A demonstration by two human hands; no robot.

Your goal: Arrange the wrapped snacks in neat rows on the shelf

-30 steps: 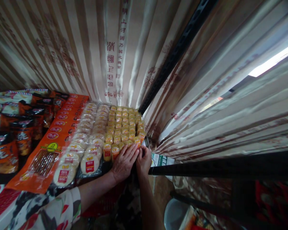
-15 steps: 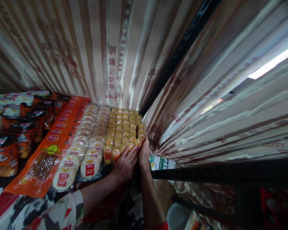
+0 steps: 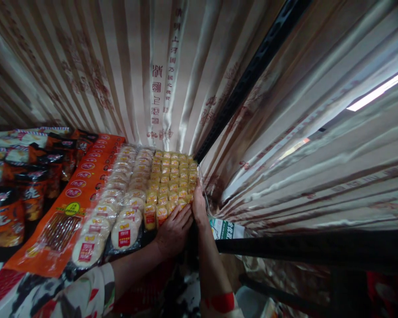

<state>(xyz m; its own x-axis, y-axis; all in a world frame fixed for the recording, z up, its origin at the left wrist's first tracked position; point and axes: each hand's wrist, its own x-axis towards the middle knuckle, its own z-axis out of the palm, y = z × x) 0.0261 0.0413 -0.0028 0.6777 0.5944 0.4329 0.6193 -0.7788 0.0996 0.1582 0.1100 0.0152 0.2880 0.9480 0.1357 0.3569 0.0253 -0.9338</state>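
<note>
Small yellow-wrapped packets (image 3: 168, 176) stand in tight rows at the right end of the shelf. Against their front edge lies my left hand (image 3: 175, 227), palm toward them and fingers stretched out together. My right hand (image 3: 199, 203) is set flat along the right side of the block, fingers straight and pointing away from me. Neither hand is wrapped round a packet. Just left of the yellow packets are two rows of round white cakes (image 3: 125, 229) in clear wrap with red labels.
An orange sheet of snack packs (image 3: 63, 207) and dark orange-black snack bags (image 3: 33, 190) fill the left. Behind hangs a printed pleated curtain (image 3: 129, 66). A black slanting post (image 3: 248, 79) and a black bar (image 3: 301, 245) frame the right, near a green-white packet (image 3: 227, 229).
My right hand has slid a little forward along the side of the block, and the gap among the right-hand packets has closed. The left hand has stayed at the front edge.
</note>
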